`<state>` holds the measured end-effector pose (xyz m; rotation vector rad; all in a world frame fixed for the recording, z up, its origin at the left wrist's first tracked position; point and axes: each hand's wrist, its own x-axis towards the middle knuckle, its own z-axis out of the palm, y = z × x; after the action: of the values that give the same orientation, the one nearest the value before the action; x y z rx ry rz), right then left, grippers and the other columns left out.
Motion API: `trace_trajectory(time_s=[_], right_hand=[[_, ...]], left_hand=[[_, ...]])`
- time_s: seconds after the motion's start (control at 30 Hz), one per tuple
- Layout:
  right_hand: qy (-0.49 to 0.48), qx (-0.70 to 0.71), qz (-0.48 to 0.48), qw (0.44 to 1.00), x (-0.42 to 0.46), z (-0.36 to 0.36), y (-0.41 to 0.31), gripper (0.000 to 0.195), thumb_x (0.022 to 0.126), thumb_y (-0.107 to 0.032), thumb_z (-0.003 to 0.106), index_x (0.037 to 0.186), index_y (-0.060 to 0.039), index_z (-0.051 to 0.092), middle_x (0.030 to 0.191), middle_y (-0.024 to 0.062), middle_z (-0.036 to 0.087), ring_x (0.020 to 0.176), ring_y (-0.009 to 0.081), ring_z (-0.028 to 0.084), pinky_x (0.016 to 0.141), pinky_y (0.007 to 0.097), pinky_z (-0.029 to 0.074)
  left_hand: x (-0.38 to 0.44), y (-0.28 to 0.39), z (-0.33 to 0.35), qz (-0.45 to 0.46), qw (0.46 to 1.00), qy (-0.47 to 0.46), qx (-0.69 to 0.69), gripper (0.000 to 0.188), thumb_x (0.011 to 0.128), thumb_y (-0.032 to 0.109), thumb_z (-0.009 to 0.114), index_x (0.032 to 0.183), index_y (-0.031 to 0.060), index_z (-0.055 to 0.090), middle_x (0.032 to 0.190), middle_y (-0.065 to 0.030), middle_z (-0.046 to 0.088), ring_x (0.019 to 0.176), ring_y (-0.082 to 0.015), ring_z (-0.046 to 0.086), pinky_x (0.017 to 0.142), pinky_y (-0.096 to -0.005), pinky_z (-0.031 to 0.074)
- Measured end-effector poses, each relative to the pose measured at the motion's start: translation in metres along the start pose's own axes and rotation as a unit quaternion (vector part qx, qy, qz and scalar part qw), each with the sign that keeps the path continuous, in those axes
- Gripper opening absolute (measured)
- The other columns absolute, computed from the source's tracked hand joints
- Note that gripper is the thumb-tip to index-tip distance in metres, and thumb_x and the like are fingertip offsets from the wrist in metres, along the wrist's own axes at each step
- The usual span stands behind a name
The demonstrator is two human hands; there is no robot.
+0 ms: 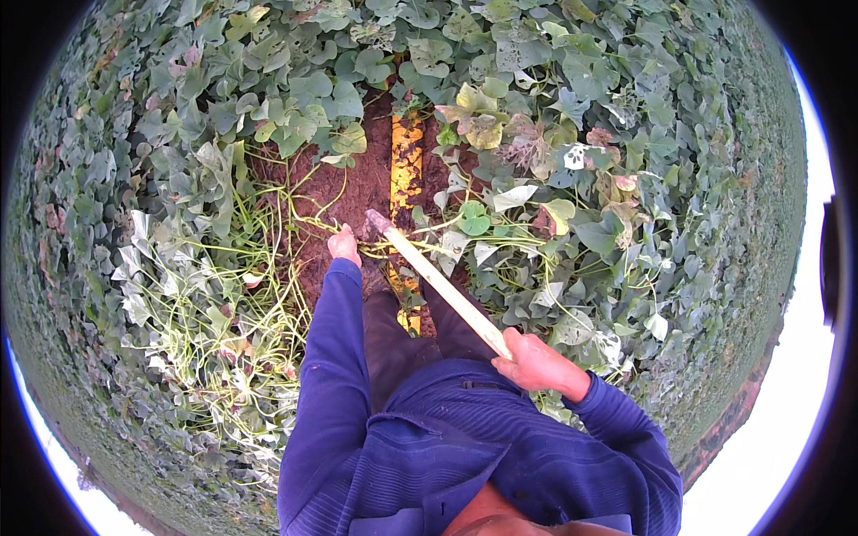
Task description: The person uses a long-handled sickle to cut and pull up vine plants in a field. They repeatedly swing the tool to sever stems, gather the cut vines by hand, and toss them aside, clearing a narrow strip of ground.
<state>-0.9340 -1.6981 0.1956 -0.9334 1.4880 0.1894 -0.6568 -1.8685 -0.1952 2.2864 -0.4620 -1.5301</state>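
My left hand [344, 245] is closed around several pale green vine stems [375, 249], which stretch across the soil between my feet and the leafy plants on the right. In my right hand [536, 360] is the lower end of a pale wooden handle [449, 288]. The handle slants up and left over the stems, and its dark, soil-covered tip [379, 221] is just right of my left hand. What kind of tool it is, I cannot tell.
A yellow, soil-stained strip [407, 161] runs along the bare reddish soil [369, 157] ahead of my legs. Tangled, upturned vines [248, 348] lie at the left. Dense heart-shaped leaves [603, 74] surround this patch and spread out to the field's edges.
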Motion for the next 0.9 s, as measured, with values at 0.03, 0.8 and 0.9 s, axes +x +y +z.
trace_trajectory(time_s=[0.03, 0.8, 0.9], right_hand=[[0.002, -0.007, 0.007, 1.0, -0.018, -0.006, -0.002, 0.038, 0.089, -0.026, 0.065, 0.096, 0.0057, 0.046, 0.079, 0.0299, 0.063, 0.073, 0.0478, 0.063, 0.066, 0.0504, 0.05], [0.253, 0.012, 0.045, 0.966, 0.035, 0.017, 0.09, 0.036, 0.082, -0.024, 0.072, 0.095, 0.0045, 0.055, 0.085, 0.0287, 0.065, 0.081, 0.0467, 0.064, 0.072, 0.052, 0.05], [0.237, -0.032, 0.033, 0.97, 0.037, 0.024, 0.082, 0.036, 0.082, -0.024, 0.072, 0.094, 0.0053, 0.055, 0.086, 0.029, 0.065, 0.081, 0.046, 0.064, 0.073, 0.0519, 0.05]], left_hand=[[0.005, 0.004, -0.007, 0.004, 0.999, 0.018, 0.028, 0.03, 0.097, 0.027, 0.06, 0.093, -0.0013, 0.065, 0.081, -0.0087, 0.064, 0.072, -0.0214, 0.057, 0.068, -0.0424, 0.048], [0.004, 0.08, -0.202, -0.14, 0.919, -0.158, -0.332, 0.018, 0.098, 0.016, 0.039, 0.082, 0.0106, 0.043, 0.059, 0.0012, 0.036, 0.046, -0.0118, 0.036, 0.045, -0.0293, 0.03], [0.01, 0.082, -0.244, -0.07, 0.925, -0.133, -0.35, 0.015, 0.099, 0.017, 0.035, 0.085, 0.0124, 0.04, 0.059, 0.0011, 0.034, 0.047, -0.0121, 0.033, 0.046, -0.0303, 0.03]])
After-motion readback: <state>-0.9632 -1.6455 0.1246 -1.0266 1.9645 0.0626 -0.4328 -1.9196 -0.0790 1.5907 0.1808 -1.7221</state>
